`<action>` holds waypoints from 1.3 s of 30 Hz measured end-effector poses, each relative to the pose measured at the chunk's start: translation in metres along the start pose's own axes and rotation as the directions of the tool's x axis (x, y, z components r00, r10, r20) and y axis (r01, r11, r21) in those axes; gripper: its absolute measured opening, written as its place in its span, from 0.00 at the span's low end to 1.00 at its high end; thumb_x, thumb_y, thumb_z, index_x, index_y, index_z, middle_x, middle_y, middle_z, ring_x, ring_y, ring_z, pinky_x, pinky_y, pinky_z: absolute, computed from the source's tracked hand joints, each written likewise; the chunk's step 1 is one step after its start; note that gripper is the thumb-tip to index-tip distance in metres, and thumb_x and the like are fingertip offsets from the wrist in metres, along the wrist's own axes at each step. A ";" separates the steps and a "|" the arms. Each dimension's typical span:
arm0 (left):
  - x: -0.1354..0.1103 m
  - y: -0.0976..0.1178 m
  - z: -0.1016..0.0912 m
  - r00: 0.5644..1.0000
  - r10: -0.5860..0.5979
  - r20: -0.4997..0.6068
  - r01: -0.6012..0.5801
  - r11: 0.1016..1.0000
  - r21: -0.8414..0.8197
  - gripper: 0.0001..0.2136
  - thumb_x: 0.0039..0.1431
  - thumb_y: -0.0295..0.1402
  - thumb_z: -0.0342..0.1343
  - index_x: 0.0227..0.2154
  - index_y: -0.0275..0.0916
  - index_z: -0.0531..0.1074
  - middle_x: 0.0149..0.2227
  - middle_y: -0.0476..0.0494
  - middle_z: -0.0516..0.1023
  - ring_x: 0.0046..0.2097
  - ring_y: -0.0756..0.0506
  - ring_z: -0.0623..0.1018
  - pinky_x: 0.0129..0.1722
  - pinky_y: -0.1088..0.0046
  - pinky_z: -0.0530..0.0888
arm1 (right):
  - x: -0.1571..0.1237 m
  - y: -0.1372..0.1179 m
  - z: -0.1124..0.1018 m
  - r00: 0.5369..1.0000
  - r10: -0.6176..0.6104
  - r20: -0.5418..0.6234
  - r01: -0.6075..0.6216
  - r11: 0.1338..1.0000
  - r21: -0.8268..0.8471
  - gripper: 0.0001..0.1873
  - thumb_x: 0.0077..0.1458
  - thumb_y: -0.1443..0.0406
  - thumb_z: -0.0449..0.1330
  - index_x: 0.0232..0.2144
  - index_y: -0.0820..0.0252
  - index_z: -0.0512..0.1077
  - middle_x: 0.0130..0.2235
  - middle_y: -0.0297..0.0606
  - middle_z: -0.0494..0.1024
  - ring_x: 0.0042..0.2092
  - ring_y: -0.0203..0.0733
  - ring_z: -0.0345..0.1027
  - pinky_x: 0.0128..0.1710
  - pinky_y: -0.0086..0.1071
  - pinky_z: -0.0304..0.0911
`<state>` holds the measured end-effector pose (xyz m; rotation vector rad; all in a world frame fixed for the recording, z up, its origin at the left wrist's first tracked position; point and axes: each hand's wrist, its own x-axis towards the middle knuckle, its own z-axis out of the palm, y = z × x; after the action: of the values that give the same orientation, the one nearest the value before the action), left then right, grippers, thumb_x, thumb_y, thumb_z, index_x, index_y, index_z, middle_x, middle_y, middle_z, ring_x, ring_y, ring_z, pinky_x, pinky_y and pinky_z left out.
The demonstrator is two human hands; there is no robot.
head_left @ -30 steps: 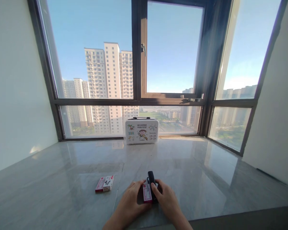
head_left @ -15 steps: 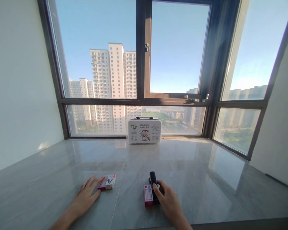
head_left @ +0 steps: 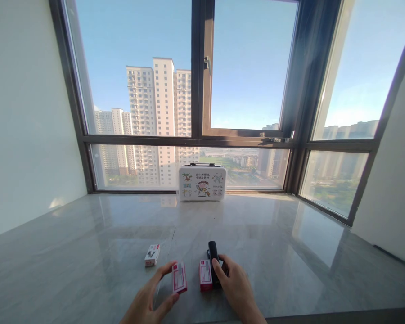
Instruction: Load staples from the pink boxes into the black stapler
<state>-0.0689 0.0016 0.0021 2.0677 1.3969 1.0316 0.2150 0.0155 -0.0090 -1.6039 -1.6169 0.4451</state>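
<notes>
Hands low over table point(head_left: 87, 252). Left hand point(head_left: 148, 301) grasps pink box point(head_left: 179, 277) between thumb and fingers, just above table. Right hand point(head_left: 234, 288) grips black stapler point(head_left: 213, 261), second pink box point(head_left: 205, 274) touching stapler. White box point(head_left: 152, 255) lies apart, left.

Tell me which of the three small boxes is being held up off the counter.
The pink box gripped in the left hand; the other two lie flat on the counter.

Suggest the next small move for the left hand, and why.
Probably set the pink box down beside the other pink box. The left hand holds it just above the counter, close to the right hand, which rests on the black stapler.
</notes>
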 end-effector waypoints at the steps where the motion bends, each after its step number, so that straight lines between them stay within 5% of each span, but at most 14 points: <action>1: 0.010 0.011 0.010 0.997 0.045 0.069 -0.040 0.996 -0.081 0.30 0.58 0.50 0.58 0.62 0.50 0.66 0.64 0.49 0.68 0.65 0.38 0.67 0.65 0.59 0.65 | 0.000 0.000 0.000 1.000 -0.003 0.001 0.003 1.000 -0.001 0.27 0.65 0.43 0.49 0.46 0.54 0.77 0.28 0.36 0.77 0.31 0.44 0.70 0.31 0.32 0.55; 4: 0.037 0.031 0.033 0.976 0.118 0.182 -0.067 0.962 -0.264 0.33 0.58 0.47 0.62 0.64 0.47 0.62 0.65 0.44 0.65 0.66 0.37 0.64 0.67 0.58 0.60 | -0.001 0.000 -0.001 1.000 -0.016 0.001 0.016 1.000 -0.009 0.27 0.66 0.43 0.49 0.45 0.53 0.77 0.30 0.35 0.78 0.32 0.44 0.71 0.32 0.31 0.56; 9: 0.059 0.042 0.050 0.936 0.118 0.331 0.002 0.940 -0.341 0.39 0.46 0.40 0.71 0.62 0.46 0.66 0.60 0.44 0.72 0.60 0.37 0.72 0.62 0.62 0.67 | 0.000 0.001 -0.001 1.000 -0.010 0.002 0.010 1.000 -0.010 0.26 0.66 0.44 0.48 0.47 0.52 0.76 0.33 0.36 0.80 0.36 0.46 0.73 0.34 0.31 0.57; 23: 0.058 0.034 0.060 0.957 0.135 0.257 -0.040 0.938 -0.344 0.49 0.41 0.40 0.74 0.66 0.48 0.55 0.60 0.41 0.70 0.59 0.39 0.71 0.61 0.66 0.66 | -0.002 -0.006 -0.007 1.000 -0.027 0.006 0.026 0.999 0.038 0.27 0.66 0.44 0.50 0.46 0.55 0.79 0.29 0.36 0.78 0.32 0.44 0.71 0.32 0.31 0.57; 25: 0.059 0.033 0.058 0.984 0.091 0.154 -0.039 0.950 -0.309 0.37 0.51 0.48 0.67 0.62 0.44 0.62 0.56 0.41 0.73 0.55 0.41 0.73 0.57 0.68 0.67 | -0.003 -0.008 -0.009 1.000 -0.028 0.011 0.027 0.998 0.063 0.28 0.66 0.44 0.49 0.48 0.54 0.78 0.28 0.35 0.78 0.30 0.43 0.71 0.31 0.31 0.56; 27: 0.061 0.031 0.057 1.000 -0.004 0.029 0.011 0.971 -0.237 0.21 0.64 0.53 0.51 0.47 0.41 0.71 0.42 0.44 0.77 0.43 0.44 0.75 0.46 0.71 0.70 | -0.004 -0.010 -0.010 1.000 -0.025 0.012 0.024 0.996 0.082 0.29 0.67 0.44 0.48 0.48 0.55 0.78 0.27 0.34 0.78 0.30 0.42 0.71 0.30 0.30 0.56; 28: 0.062 0.031 0.057 0.999 -0.051 -0.001 0.049 0.979 -0.197 0.22 0.67 0.53 0.43 0.38 0.40 0.71 0.34 0.47 0.75 0.37 0.46 0.73 0.39 0.72 0.69 | -0.004 -0.010 -0.010 1.000 -0.023 0.010 0.022 0.996 0.085 0.29 0.66 0.43 0.48 0.47 0.56 0.79 0.27 0.35 0.77 0.30 0.43 0.71 0.30 0.30 0.56; 32: 0.060 0.031 0.060 0.987 -0.057 0.150 0.062 0.998 -0.031 0.28 0.68 0.54 0.39 0.19 0.39 0.64 0.19 0.52 0.60 0.25 0.50 0.63 0.27 0.74 0.57 | -0.005 -0.010 -0.010 1.000 -0.016 -0.002 0.016 0.999 0.050 0.31 0.65 0.43 0.48 0.43 0.58 0.80 0.26 0.37 0.77 0.29 0.44 0.70 0.30 0.31 0.57; 39: 0.052 0.037 0.062 0.953 -0.052 0.300 0.053 0.999 0.006 0.32 0.65 0.57 0.40 0.21 0.37 0.73 0.18 0.49 0.69 0.23 0.49 0.69 0.26 0.76 0.58 | -0.007 -0.012 -0.012 0.999 -0.013 -0.032 0.013 1.000 0.007 0.32 0.64 0.42 0.49 0.46 0.58 0.80 0.29 0.39 0.78 0.32 0.46 0.71 0.30 0.30 0.59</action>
<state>0.0126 0.0381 0.0065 2.0696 1.2850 0.6618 0.2149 0.0038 0.0054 -1.5865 -1.5992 0.4160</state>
